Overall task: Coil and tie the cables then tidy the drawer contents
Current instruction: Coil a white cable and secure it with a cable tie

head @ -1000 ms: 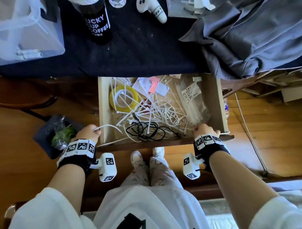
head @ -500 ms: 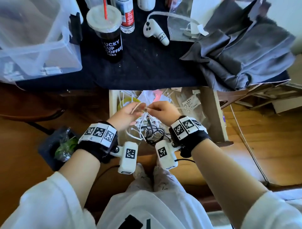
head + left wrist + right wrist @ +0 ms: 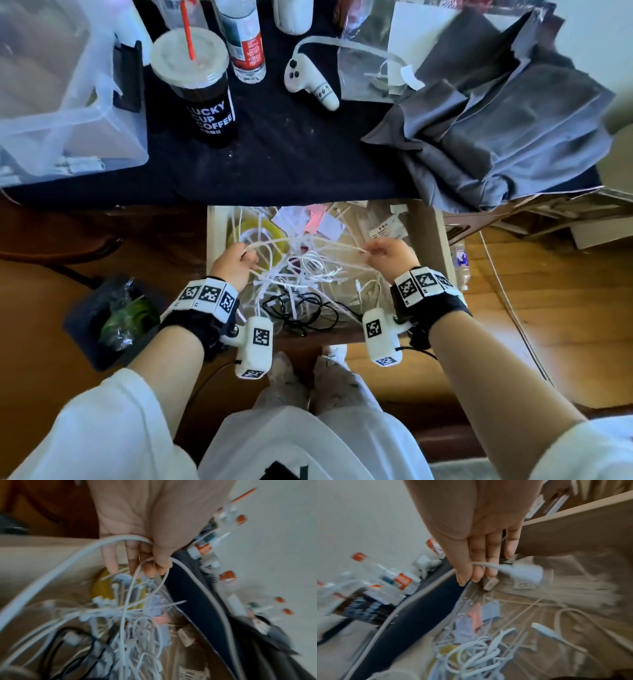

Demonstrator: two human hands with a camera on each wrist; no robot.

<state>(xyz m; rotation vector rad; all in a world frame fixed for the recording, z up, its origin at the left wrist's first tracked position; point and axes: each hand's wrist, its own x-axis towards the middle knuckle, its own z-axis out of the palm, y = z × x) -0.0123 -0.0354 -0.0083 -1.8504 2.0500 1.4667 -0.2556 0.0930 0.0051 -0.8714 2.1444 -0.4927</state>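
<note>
Since half a second ago: both hands have drawn apart, from meeting over the middle of the heap to opposite sides of the drawer, with a cable now stretched between them.
Surface: a desk under a dark navy cloth (image 3: 281,164), carrying a clear plastic storage bin (image 3: 68,113), crumpled grey fabric (image 3: 496,130), a black coffee cup with a red straw (image 3: 202,92) and a white handheld controller (image 3: 310,84).
Room: warm wooden floor (image 3: 565,325), with a dark bin holding green rubbish (image 3: 116,320) beside the left arm.
Drawer: open pale wooden drawer (image 3: 436,240), full of tangled white cables, loose zip ties, a yellow tape roll (image 3: 274,229) and a thin black cable (image 3: 298,308).
Task's thing: long white charging cable (image 3: 301,244), lifted above the heap.
Left hand (image 3: 233,262): fingers curled round the cable, gripping a loop of it.
Right hand (image 3: 387,257): thumb and fingers pinching the cable just behind its white plug (image 3: 524,573).
Risk: the trailing length looks snagged in the heap; I'd guess a harder pull could drag zip ties and neighbouring cables out, or tighten a knot.
</note>
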